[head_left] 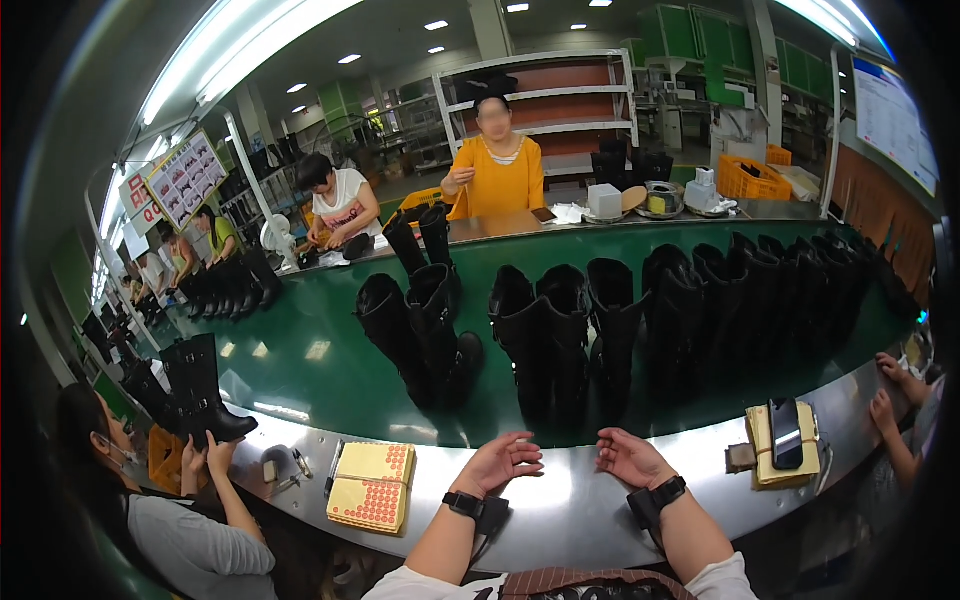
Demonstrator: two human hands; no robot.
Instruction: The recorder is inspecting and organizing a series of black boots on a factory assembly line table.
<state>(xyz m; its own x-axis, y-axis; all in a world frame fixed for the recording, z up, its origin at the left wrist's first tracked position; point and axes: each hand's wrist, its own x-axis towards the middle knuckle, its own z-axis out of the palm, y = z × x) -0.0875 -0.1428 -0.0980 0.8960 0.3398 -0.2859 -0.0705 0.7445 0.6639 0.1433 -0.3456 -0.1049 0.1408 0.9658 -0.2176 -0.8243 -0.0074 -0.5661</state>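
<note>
My left hand (503,462) is held over the front edge of the metal counter, palm turned inward, with its loosely bent fingers apart and nothing in them. Facing it is my right hand (632,455), also empty, fingers loosely curved and not closed. A gap separates the two. Each wrist wears a black band with a small box. Beyond my hands, tall black boots stand upright on the green conveyor belt (470,425); the nearest are a pair of buckled boots (538,330) and another pair (412,325) to their left. Neither hand touches a boot.
Stacked cards with red dots (370,487) lie left on the metal counter (590,510). A smartphone (786,435) rests on yellow pads at right. A co-worker at left holds a black boot (198,385). Across the belt stands a person in yellow (497,180); others work farther left.
</note>
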